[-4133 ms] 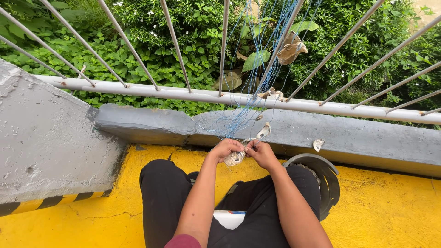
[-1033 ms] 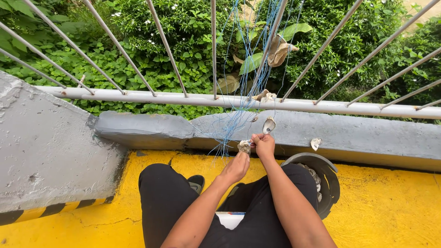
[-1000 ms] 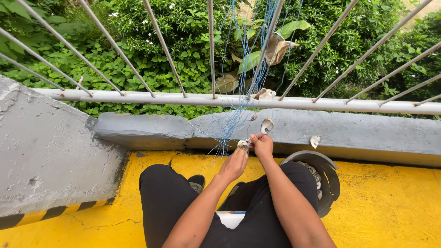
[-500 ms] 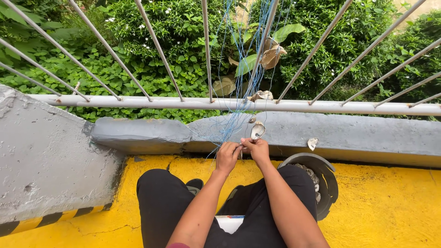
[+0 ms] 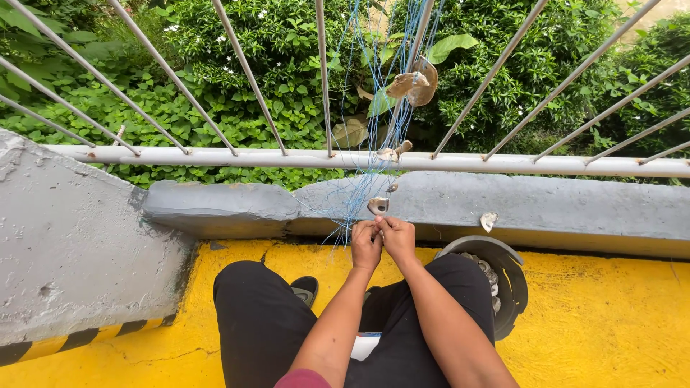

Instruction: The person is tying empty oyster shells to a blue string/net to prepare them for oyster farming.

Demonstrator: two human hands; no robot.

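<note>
Below the white railing [image 5: 215, 156], left hand [image 5: 365, 244] and right hand [image 5: 397, 237] meet, fingers pinched together on thin blue strings [image 5: 359, 194]. At their 12 o'clock a small shell [image 5: 377, 205] hangs; a dark bucket [image 5: 503, 269] sits at 4 o'clock.

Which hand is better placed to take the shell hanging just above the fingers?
Right, probably. The right hand sits directly beneath the shell on the blue strings; the left hand is slightly lower and off-side.
</note>
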